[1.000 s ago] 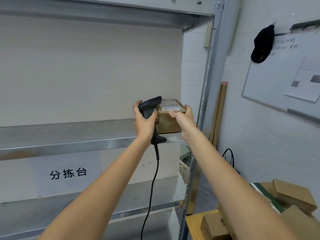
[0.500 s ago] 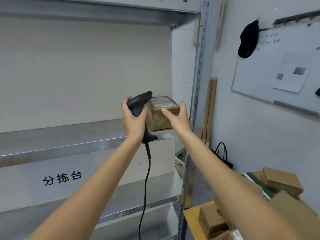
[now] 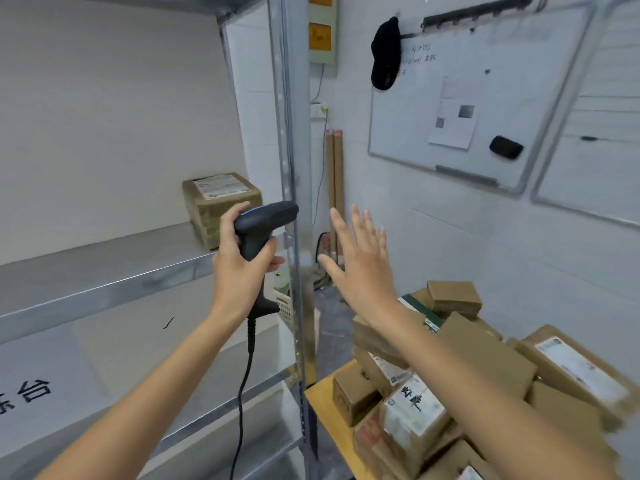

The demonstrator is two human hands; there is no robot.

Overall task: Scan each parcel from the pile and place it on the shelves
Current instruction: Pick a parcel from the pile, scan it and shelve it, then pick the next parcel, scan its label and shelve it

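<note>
A small brown parcel (image 3: pixel 216 202) with a white label stands alone on the metal shelf (image 3: pixel 104 271), near its right end. My left hand (image 3: pixel 239 268) grips the black corded scanner (image 3: pixel 265 223) just in front of the parcel. My right hand (image 3: pixel 360 261) is spread flat in the air with nothing in it, to the right of the shelf's upright post (image 3: pixel 292 202). The pile of brown parcels (image 3: pixel 467 368) lies on a wooden table (image 3: pixel 320 398) at the lower right, under my right forearm.
A lower shelf (image 3: pixel 214 400) runs below, and a white sign with black characters (image 3: pixel 41 389) hangs on the unit. A whiteboard (image 3: pixel 467 98) and a black cap (image 3: pixel 384 53) hang on the right wall. Cardboard tubes (image 3: pixel 336 188) lean in the corner, and a basket (image 3: pixel 285 306) stands behind the post.
My right hand let go of the parcel, which now stands on the shelf, and pulled back to the right, spread flat. My view swung right toward the pile.
</note>
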